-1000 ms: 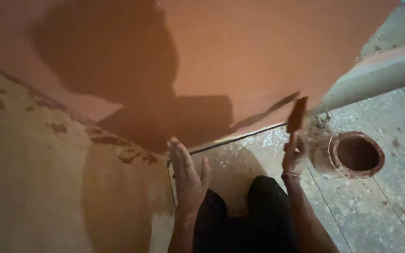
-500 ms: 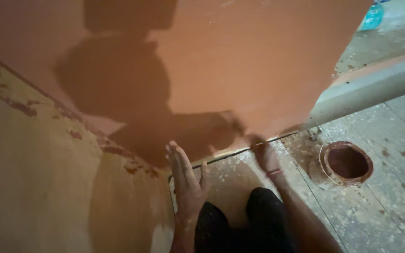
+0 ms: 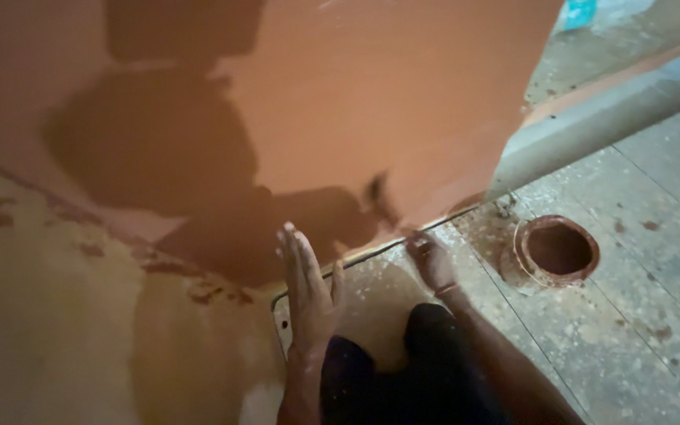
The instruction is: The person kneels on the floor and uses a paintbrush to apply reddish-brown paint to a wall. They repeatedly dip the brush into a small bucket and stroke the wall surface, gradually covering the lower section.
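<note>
Flat and open, the left hand (image 3: 308, 295) presses its palm sideways near the wall corner, fingers straight, pointing to twelve o'clock, gripping nothing. Over at three o'clock from it, the right hand (image 3: 432, 260) reaches to the base of the terracotta-painted wall (image 3: 403, 102); it's blurred, so whether it holds anything I cannot tell. Further out at three o'clock sits a round paint-stained pot (image 3: 556, 252) on the speckled tiled floor (image 3: 631, 330).
</note>
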